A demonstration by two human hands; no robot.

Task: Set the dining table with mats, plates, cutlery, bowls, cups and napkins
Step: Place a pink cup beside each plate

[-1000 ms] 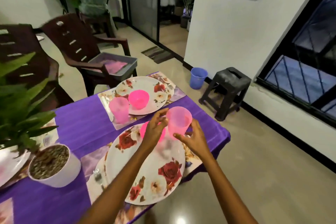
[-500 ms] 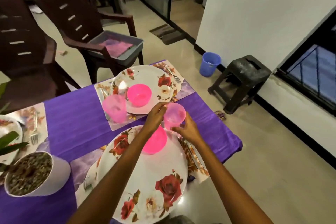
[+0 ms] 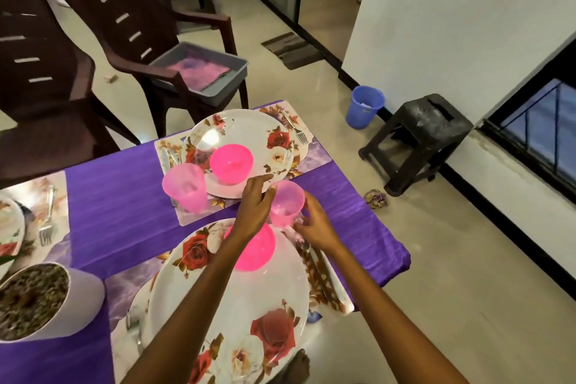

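While the cup (image 3: pixel 286 203) stands upright between both hands, it is apparently pinched by the left hand (image 3: pixel 254 208); the right hand (image 3: pixel 314 223) is held loose just beside its base.

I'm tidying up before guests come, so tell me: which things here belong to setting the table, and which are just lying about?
Table setting:
- pink cup between left hand and right hand
- second pink cup
- pink bowls
- floral plates
- mats
- fork

Lying about:
- blue bucket
- black stool
- crumpled cloth on the floor
- plant pot
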